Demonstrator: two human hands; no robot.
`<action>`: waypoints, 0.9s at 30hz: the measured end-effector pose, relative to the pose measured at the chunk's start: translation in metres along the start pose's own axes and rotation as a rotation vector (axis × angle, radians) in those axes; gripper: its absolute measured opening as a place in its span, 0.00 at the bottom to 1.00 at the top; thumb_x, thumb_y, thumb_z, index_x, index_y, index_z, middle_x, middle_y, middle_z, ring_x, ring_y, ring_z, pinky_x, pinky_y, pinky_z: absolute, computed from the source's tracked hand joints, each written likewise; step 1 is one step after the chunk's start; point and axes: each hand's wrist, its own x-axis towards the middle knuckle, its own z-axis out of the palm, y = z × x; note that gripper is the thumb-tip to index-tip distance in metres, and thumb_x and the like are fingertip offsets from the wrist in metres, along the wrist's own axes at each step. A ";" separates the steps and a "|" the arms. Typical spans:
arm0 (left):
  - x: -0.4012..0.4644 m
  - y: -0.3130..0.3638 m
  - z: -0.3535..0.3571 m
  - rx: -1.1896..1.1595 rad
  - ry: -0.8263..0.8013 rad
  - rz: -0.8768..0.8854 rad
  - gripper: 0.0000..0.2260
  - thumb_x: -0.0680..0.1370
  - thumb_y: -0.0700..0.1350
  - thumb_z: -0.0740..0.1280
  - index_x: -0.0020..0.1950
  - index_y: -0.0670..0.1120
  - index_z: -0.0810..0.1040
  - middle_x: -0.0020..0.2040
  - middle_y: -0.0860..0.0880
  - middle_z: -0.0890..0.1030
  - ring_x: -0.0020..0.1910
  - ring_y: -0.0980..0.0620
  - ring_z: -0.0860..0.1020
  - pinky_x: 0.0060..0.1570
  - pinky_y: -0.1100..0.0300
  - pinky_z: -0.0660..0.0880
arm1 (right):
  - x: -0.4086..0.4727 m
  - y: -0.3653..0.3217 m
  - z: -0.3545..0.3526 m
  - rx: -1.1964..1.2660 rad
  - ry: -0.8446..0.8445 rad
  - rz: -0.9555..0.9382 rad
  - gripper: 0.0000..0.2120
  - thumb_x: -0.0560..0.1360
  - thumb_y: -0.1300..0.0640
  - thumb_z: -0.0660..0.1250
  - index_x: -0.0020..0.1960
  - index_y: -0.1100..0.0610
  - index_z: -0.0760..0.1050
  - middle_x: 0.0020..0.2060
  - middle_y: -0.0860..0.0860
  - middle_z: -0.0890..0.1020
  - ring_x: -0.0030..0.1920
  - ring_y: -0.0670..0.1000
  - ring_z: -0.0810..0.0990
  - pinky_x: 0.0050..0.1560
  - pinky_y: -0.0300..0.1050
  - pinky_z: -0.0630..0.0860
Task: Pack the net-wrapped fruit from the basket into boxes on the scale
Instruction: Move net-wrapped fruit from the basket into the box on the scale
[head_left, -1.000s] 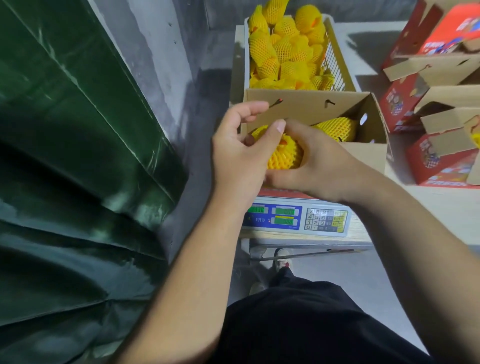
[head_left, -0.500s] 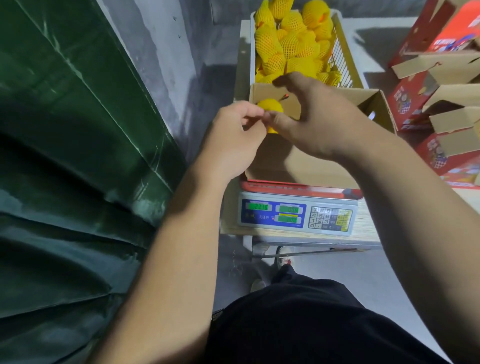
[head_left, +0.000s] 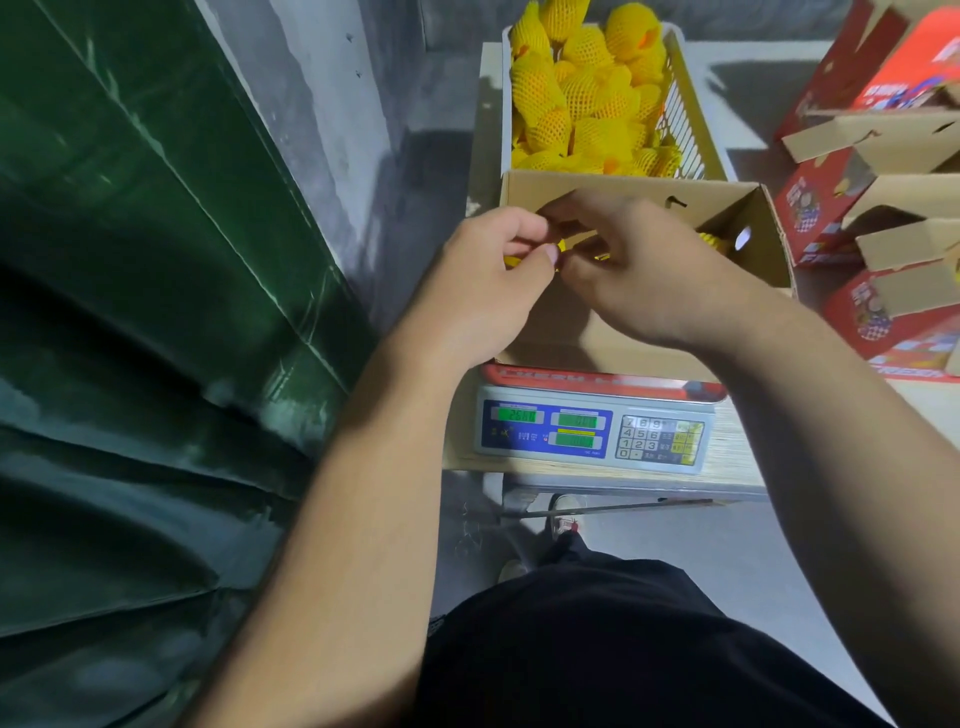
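Head view showed both hands together over the box (head_left: 613, 358) on the scale (head_left: 592, 431), left hand (head_left: 483, 291) and right hand (head_left: 649, 270) pinching one fruit (head_left: 563, 244); basket (head_left: 691, 124) sat at twelve o'clock.

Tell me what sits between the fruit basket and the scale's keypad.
The open cardboard box on the scale, both hands working inside it, per the head view.

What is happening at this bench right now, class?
A person is packing net-wrapped fruit. Both hands, the left hand and the right hand, pinch a small yellow piece over the open cardboard box, which sits on the scale. One wrapped fruit shows inside the box. The basket behind holds many more wrapped fruit. Red printed boxes wait at the right.
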 end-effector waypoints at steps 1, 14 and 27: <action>0.000 0.001 0.000 0.002 0.006 0.003 0.10 0.84 0.48 0.68 0.65 0.52 0.81 0.55 0.59 0.82 0.55 0.64 0.80 0.51 0.63 0.77 | 0.000 -0.001 0.000 0.024 0.006 0.001 0.17 0.81 0.58 0.65 0.69 0.54 0.77 0.63 0.49 0.82 0.63 0.50 0.80 0.66 0.55 0.77; 0.008 -0.006 0.005 -0.029 0.062 -0.001 0.07 0.83 0.45 0.69 0.58 0.55 0.81 0.51 0.59 0.84 0.54 0.60 0.83 0.58 0.59 0.79 | 0.013 0.006 0.001 0.057 -0.033 0.004 0.15 0.81 0.58 0.65 0.68 0.53 0.77 0.61 0.48 0.83 0.60 0.50 0.80 0.64 0.55 0.77; 0.141 0.034 0.062 0.231 -0.054 0.087 0.06 0.83 0.46 0.65 0.57 0.50 0.81 0.53 0.53 0.85 0.54 0.51 0.83 0.59 0.50 0.80 | 0.086 0.102 -0.048 0.070 0.065 0.038 0.11 0.81 0.57 0.64 0.62 0.54 0.77 0.55 0.50 0.84 0.54 0.55 0.83 0.55 0.58 0.79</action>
